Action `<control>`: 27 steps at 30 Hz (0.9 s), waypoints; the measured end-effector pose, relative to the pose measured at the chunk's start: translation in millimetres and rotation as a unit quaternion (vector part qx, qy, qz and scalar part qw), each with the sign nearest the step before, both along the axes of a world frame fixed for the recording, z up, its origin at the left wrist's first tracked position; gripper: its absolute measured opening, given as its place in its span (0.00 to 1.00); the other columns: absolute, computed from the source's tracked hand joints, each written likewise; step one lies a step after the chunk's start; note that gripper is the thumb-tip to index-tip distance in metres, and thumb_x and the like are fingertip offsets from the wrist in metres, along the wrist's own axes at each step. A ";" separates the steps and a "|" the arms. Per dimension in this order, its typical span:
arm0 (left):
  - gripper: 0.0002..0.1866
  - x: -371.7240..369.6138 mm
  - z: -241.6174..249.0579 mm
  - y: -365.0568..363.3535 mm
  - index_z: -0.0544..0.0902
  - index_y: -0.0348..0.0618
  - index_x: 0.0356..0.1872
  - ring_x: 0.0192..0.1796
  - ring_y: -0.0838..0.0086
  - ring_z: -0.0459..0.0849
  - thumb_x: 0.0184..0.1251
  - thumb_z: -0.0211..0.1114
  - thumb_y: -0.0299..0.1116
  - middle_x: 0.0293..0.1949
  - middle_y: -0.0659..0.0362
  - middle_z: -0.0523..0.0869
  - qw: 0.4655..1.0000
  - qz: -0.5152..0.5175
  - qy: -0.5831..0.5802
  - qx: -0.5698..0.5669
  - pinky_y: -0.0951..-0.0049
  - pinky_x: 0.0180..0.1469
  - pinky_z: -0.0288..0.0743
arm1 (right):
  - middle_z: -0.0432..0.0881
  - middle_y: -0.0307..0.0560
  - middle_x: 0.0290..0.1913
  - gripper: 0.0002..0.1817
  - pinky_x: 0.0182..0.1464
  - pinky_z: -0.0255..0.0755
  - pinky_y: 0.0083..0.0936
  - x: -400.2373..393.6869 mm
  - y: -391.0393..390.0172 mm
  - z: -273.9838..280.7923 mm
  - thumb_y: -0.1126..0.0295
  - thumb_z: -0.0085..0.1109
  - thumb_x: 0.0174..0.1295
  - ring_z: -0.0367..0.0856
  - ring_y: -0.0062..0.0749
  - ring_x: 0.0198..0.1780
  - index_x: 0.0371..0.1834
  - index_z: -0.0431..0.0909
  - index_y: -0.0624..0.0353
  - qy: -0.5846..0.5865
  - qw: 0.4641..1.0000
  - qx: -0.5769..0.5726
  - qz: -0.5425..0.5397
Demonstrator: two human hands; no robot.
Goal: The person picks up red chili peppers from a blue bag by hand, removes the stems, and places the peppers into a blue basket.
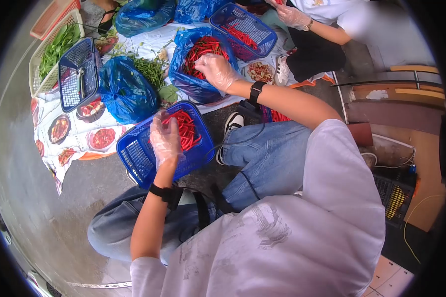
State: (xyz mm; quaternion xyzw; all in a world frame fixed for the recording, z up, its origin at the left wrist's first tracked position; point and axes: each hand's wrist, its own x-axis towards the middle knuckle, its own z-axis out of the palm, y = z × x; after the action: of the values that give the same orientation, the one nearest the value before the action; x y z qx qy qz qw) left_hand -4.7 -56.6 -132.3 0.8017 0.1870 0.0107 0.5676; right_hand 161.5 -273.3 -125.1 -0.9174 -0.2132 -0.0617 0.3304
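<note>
My left hand (166, 136), in a clear plastic glove, is over a blue plastic basket (138, 163). Its fingers are loosely curled; what lies in them, if anything, is hard to make out. Red chili peppers (187, 129) are heaped in the basket beside that hand. My right hand (217, 73), also gloved, reaches over an opened blue plastic bag (183, 42) full of red chilies (205, 46). The fingers are closed and point down toward the chilies, and their tips are partly hidden.
A knotted blue bag (126, 91) stands beside green stalks (151, 69). An upright basket (67, 84) contains scissors-like metal tool handles. Leafy greens (59, 47) fill a pale basket. Another basket (270, 37) of chilies sits near another person's gloved hand (291, 17). A printed sheet (84, 133) lies underneath.
</note>
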 end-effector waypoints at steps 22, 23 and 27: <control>0.11 -4.1 91.1 3.1 0.85 0.42 0.48 0.39 0.53 0.85 0.65 0.71 0.29 0.35 0.49 0.85 0.911 -0.245 -0.288 0.166 0.60 0.42 0.79 | 0.88 0.54 0.31 0.09 0.42 0.80 0.31 -127.7 28.0 105.7 0.68 0.68 0.61 0.89 0.35 0.36 0.34 0.87 0.65 0.152 0.983 0.089 0.054; 0.11 -4.5 92.6 3.8 0.85 0.41 0.47 0.38 0.53 0.85 0.65 0.71 0.29 0.34 0.49 0.85 0.919 -0.247 -0.272 0.144 0.60 0.42 0.80 | 0.88 0.54 0.31 0.09 0.42 0.80 0.31 -126.9 26.0 108.3 0.68 0.68 0.61 0.89 0.34 0.36 0.34 0.87 0.65 0.169 0.980 0.089 0.055; 0.09 -3.7 90.3 6.0 0.86 0.40 0.45 0.36 0.53 0.85 0.67 0.70 0.29 0.33 0.48 0.84 0.949 -0.237 -0.207 0.014 0.61 0.41 0.79 | 0.89 0.52 0.33 0.09 0.43 0.80 0.29 -121.2 24.3 116.5 0.69 0.68 0.61 0.88 0.32 0.36 0.35 0.87 0.66 0.216 0.970 0.092 0.064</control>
State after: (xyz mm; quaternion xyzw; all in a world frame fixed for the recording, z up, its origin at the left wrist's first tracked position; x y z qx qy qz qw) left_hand -8.5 -50.6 -41.9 0.8110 -0.1305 0.0440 0.5687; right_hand 40.3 -249.0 -8.6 -0.8591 -0.1881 0.1394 0.4552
